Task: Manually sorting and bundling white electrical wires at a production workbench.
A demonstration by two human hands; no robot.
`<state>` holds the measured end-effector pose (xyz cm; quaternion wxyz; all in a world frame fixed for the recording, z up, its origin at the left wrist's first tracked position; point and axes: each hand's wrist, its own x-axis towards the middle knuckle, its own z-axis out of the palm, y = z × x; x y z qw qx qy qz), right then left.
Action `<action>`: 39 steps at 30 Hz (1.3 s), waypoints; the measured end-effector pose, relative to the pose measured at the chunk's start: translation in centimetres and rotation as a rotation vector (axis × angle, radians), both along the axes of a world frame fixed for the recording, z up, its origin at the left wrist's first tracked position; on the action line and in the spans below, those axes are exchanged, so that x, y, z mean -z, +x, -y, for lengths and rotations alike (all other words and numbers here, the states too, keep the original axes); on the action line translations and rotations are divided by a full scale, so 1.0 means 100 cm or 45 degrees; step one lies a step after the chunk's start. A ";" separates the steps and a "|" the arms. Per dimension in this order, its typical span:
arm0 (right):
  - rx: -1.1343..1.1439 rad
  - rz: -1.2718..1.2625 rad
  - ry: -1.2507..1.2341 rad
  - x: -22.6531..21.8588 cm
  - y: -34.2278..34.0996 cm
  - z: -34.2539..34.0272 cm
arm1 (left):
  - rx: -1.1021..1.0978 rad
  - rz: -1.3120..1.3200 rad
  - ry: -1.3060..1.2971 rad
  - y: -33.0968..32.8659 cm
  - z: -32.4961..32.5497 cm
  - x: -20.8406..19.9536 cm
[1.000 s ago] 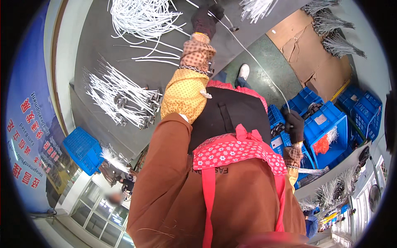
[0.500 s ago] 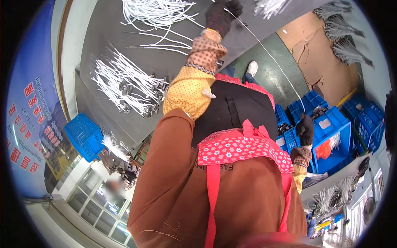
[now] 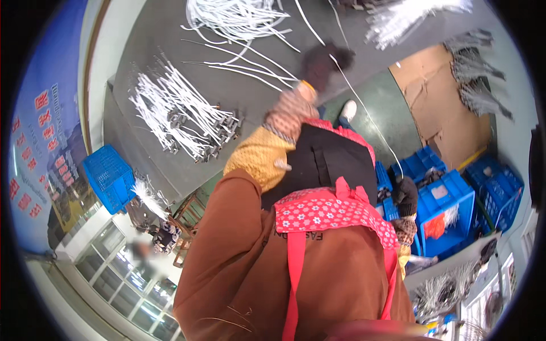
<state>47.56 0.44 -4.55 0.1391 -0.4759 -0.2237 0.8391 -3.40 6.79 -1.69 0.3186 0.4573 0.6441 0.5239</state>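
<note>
Hands come first: the left hand (image 3: 323, 63), in a dark glove and blurred, is raised over the table (image 3: 170, 34) and closed around a long white cord (image 3: 369, 122), while the right hand (image 3: 406, 195), also gloved, hangs low beside the body and grips the same cord at its lower end. Between them the cord runs taut and slanted, from above the table down toward the blue crates (image 3: 449, 210).

Going by size, the grey table fills the upper part of the view. On it lie three groups of white cords: a loose tangle (image 3: 233, 17) at the far edge, a fanned bundle (image 3: 182, 113) with dark ends nearer the left side, and another bunch (image 3: 409, 17) toward the upper right. A sheet of cardboard (image 3: 449, 102) lies on the green floor (image 3: 381, 119) to the right, and further bundles (image 3: 478, 74) lie beside it. A single blue crate (image 3: 108, 179) stands to the left.

As for progress, many cords already lie sorted in bundles on the table, which suggests a good part of the work is finished. One cord is in hand and not yet laid down, and the loose tangle looks as if it is still to be gone through.
</note>
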 end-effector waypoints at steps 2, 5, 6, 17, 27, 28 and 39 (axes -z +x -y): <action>-0.081 -0.033 0.016 -0.015 -0.079 -0.021 | 0.221 -0.168 -0.240 0.025 0.034 0.050; -0.306 0.270 0.299 -0.042 -0.194 -0.043 | 0.063 1.120 -0.886 0.117 0.042 0.015; -0.325 0.098 0.352 -0.042 -0.218 -0.048 | 0.410 0.464 -0.239 0.112 0.059 0.016; -0.574 0.089 0.479 -0.046 -0.394 -0.075 | 0.182 -0.180 -0.476 -0.022 0.091 -0.028; -1.212 0.643 1.938 -0.022 -0.430 -0.060 | -0.663 -0.883 -1.172 -0.288 -0.051 -0.041; -1.154 0.676 1.959 -0.019 -0.426 -0.060 | -0.494 -0.879 -1.243 -0.290 -0.076 -0.049; -0.330 1.373 1.862 -0.018 -0.438 -0.141 | 0.198 0.443 -0.469 -0.274 -0.004 0.002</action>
